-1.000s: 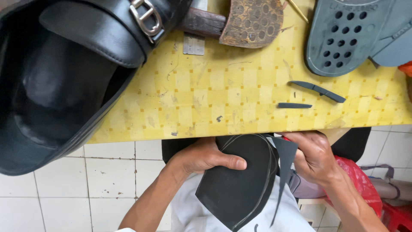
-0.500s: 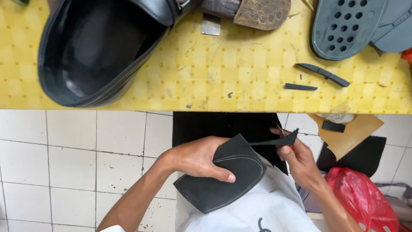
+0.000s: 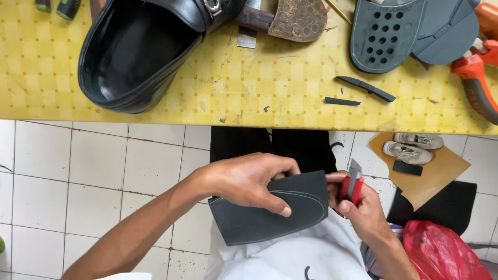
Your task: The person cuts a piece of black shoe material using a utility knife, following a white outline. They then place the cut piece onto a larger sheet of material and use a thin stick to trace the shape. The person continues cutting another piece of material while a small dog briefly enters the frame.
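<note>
Rubber sole sheet [image 3: 264, 218], dark grey with a pale curved outline scored on it, sits below the near edge of the yellow worktop [image 3: 155, 88], held in the air over my lap rather than resting on anything. My left hand [image 3: 244, 179] clamps its upper edge, thumb pressed flat on the face and fingers curled behind. My right hand [image 3: 363, 207] is closed around a red-handled utility knife [image 3: 353, 184], whose blade stands upright just beside the sheet's right edge; I cannot tell whether the blade touches the rubber. On the worktop, a black loafer [image 3: 145, 57] lies near the far left corner, a grey perforated sole [image 3: 386, 33] near the far right, and two thin dark rubber offcuts [image 3: 363, 89] rest close to the near edge. Orange pliers [image 3: 477, 78] lie at the right edge. Under the hands is white tiled floor [image 3: 78, 171], open to the left; to the right it is crowded by a brown board [image 3: 436, 171] and a red plastic bag [image 3: 441, 254].
</note>
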